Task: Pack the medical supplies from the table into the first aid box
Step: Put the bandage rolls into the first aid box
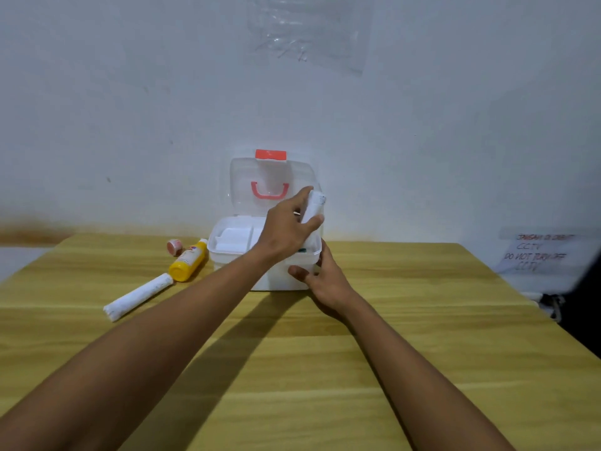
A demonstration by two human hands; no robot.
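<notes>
— Gauze roll [138,297], yellow bottle [188,260] and tape [175,247] wait near the table's [390,353] far-left edge.

— Left grip [289,227] pinches a bandage roll [313,206] above the first aid box [260,245]; right grip [320,276] clasps its corner. If dropped crooked, it could jam the lid [270,187].

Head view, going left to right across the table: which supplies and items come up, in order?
White gauze roll → pink tape roll → yellow bottle → first aid box → second gauze roll held in the left hand.
</notes>
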